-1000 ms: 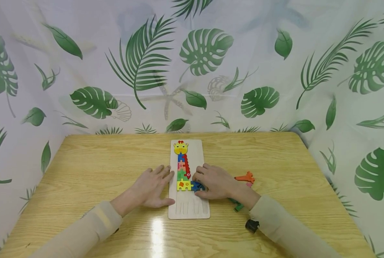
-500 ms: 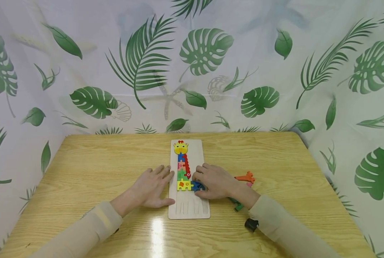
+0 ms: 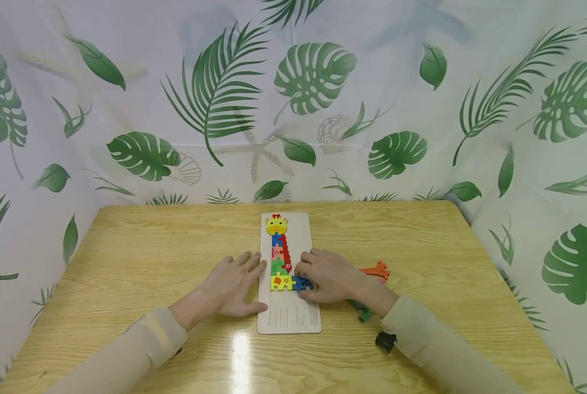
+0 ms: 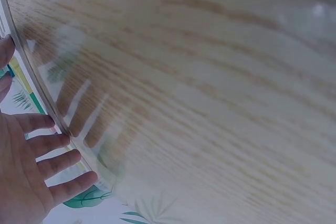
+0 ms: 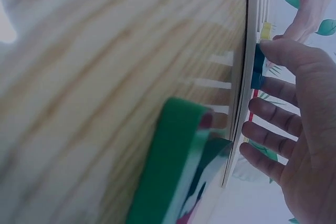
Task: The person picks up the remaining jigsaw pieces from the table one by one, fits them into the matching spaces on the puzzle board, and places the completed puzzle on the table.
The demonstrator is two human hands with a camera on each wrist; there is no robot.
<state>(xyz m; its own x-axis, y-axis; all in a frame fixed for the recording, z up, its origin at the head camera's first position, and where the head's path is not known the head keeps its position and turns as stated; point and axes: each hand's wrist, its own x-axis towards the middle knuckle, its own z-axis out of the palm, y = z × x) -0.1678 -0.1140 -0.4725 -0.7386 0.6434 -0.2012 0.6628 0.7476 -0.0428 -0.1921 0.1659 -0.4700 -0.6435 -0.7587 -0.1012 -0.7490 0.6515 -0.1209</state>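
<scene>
A pale wooden puzzle board (image 3: 300,235) lies lengthwise on the table with a giraffe partly laid out on it. The yellow giraffe head (image 3: 276,225) is at the far end, above small coloured neck pieces and a red mane piece (image 3: 285,254). Below them sits a yellow puzzle piece (image 3: 279,283), with a blue puzzle piece (image 3: 300,283) beside it on the right. My right hand (image 3: 330,276) pinches that blue piece (image 5: 257,66) between thumb and index finger. With fingers spread, my left hand (image 3: 234,287) rests at the board's left edge.
Loose pieces lie right of the board, partly behind my right forearm: an orange piece (image 3: 376,270) and a green piece (image 3: 365,316) among them. A black object (image 3: 385,341) is at the right sleeve. A leaf-printed curtain (image 3: 318,164) hangs behind the wooden table (image 3: 175,235).
</scene>
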